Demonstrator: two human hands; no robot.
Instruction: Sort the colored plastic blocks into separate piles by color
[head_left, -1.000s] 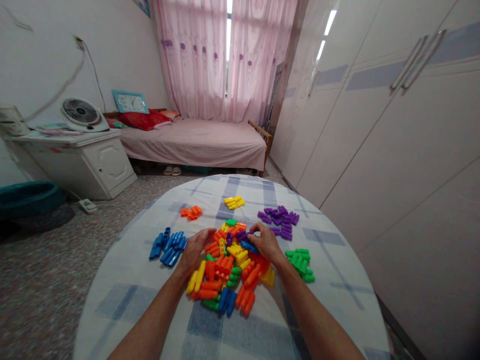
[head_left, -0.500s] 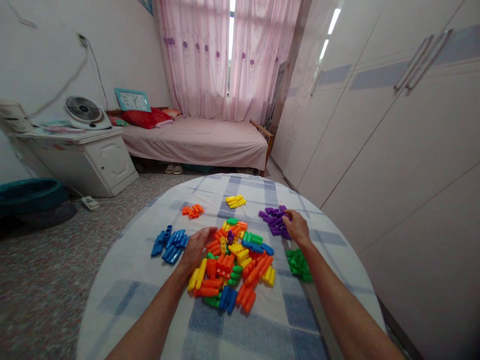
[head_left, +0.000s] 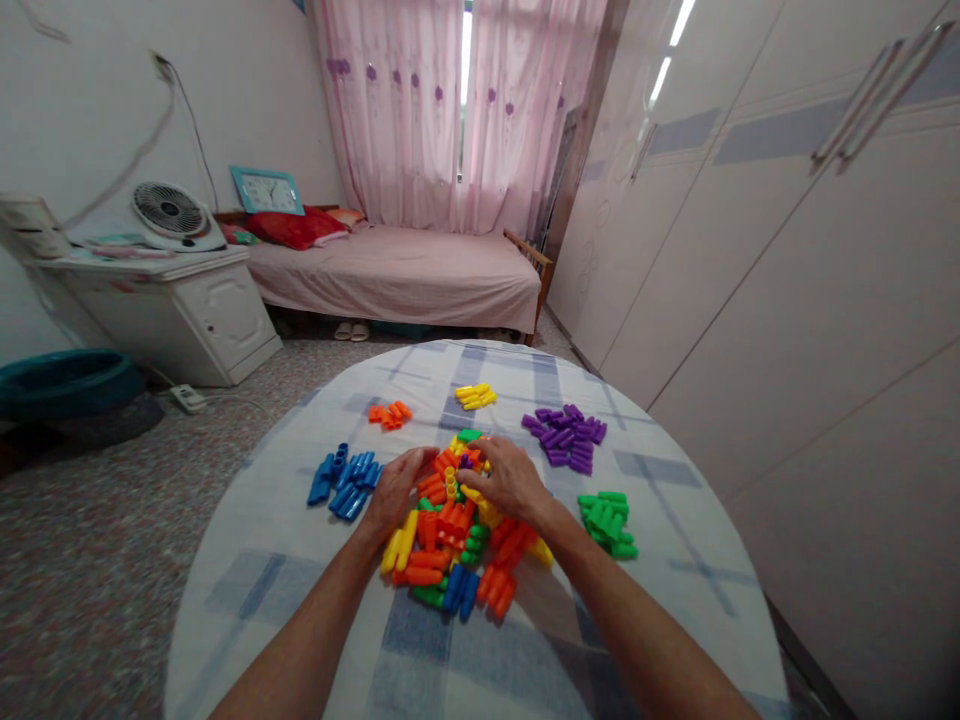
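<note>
A mixed heap of plastic building blocks (head_left: 454,525), shaped like short joined tubes in orange, yellow, green and blue, lies mid-table. My left hand (head_left: 401,490) rests along the heap's left side, fingers stretched out and holding nothing visible. Over the heap's upper right reaches my right hand (head_left: 510,480), thumb and fingers apart on either side of a small purple block (head_left: 465,461). Whether the fingertips touch that block is unclear. My right hand and forearm hide part of the heap.
Sorted by colour around the heap are blue blocks (head_left: 349,485), orange blocks (head_left: 390,415), yellow blocks (head_left: 476,396), purple blocks (head_left: 566,437) and green blocks (head_left: 607,523). A checked cloth covers the round table (head_left: 300,590). Beyond stand a bed (head_left: 405,275) and a wardrobe (head_left: 787,330).
My right hand has moved left from the purple group to the purple block in the heap. The left hand stays beside the heap. The view has shifted slightly.
</note>
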